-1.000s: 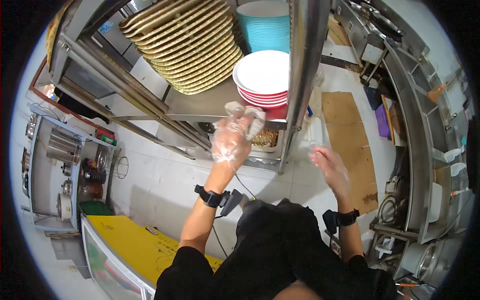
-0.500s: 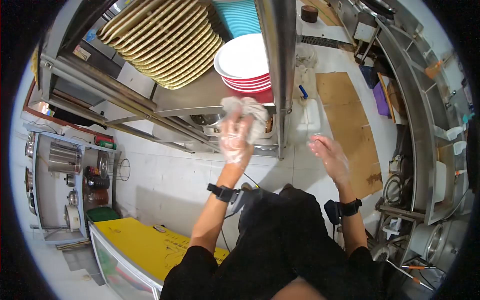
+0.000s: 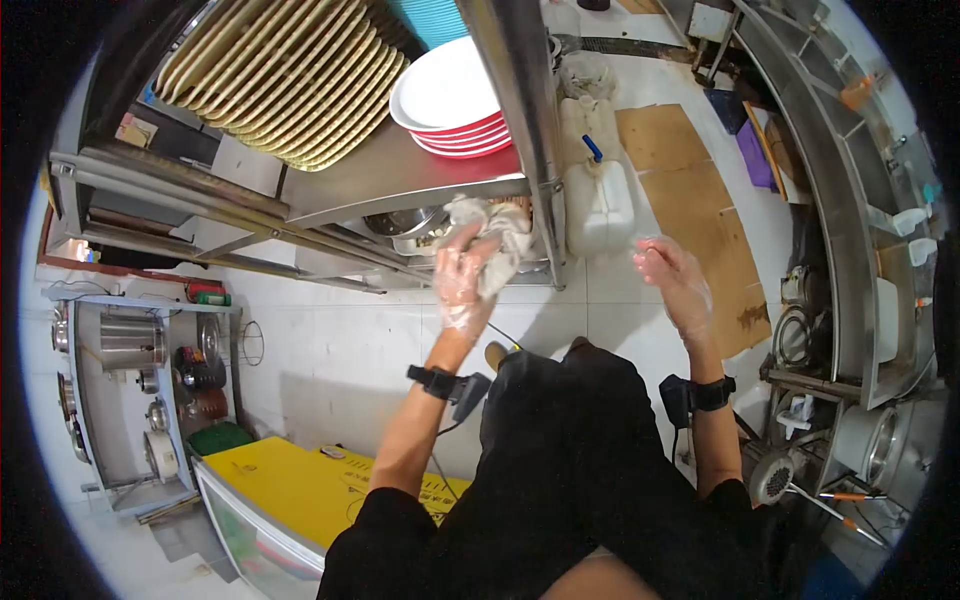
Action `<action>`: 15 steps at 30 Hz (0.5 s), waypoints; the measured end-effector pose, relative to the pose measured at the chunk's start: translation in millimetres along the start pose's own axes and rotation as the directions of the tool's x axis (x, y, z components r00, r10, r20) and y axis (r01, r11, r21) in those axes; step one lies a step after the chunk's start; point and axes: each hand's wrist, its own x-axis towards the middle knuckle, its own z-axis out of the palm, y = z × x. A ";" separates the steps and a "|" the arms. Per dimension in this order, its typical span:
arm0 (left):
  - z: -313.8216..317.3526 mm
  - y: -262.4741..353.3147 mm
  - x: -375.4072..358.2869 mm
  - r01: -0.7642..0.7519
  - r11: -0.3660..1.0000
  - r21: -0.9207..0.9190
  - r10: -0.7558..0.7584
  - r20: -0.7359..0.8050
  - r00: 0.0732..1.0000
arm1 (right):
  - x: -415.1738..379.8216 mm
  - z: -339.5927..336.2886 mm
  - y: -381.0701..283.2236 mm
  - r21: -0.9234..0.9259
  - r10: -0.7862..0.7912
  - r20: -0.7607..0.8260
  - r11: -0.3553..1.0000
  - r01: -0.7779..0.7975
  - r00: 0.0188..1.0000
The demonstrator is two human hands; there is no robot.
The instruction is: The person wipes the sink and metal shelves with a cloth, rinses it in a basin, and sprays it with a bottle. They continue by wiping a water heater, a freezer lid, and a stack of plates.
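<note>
My left hand [image 3: 464, 275], in a thin clear plastic glove, is closed on a crumpled whitish cloth [image 3: 507, 245] just below and in front of the upper shelf's edge. Over the floor to the right, my right hand [image 3: 682, 287], also in a clear glove, has its fingers curled together with nothing visible in them. On the metal shelf [image 3: 345, 190] above the cloth stand a stack of white bowls with red outsides [image 3: 450, 95], a leaning row of yellowish plates [image 3: 290, 85] and a stack of turquoise dishes [image 3: 428, 20].
A metal shelf post [image 3: 520, 110] rises right of the bowls. Beyond it are a white jerrycan [image 3: 598, 205] and flattened cardboard [image 3: 690, 210] on the floor. A steel counter [image 3: 850, 220] runs along the right. A yellow-topped cabinet [image 3: 290, 485] is at lower left, near a pot rack [image 3: 175, 340].
My left hand with the cloth has moved from the shelf's front edge to below it. My right hand stays curled and shifts slightly right. The view has moved, and the shelf appears higher and further left.
</note>
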 end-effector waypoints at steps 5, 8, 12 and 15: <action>59.3 23.9 0.3 0.199 0.953 -0.231 -0.193 0.046 0.980 | 6.3 19.7 -8.6 -0.022 0.081 0.052 0.997 -0.080 0.995; 91.1 25.5 -7.8 0.269 0.942 -0.198 -0.283 -0.043 0.958 | 6.9 26.1 -10.8 -0.064 0.073 0.042 0.995 -0.070 0.996; 90.0 19.6 -15.7 0.320 0.934 -0.157 -0.289 0.191 0.938 | 10.8 33.7 -5.3 -0.059 0.095 0.071 0.994 -0.091 0.993; 90.4 14.0 -24.6 0.396 0.914 -0.089 -0.351 0.315 0.882 | 17.9 38.1 9.3 -0.229 0.147 0.164 0.968 -0.107 0.975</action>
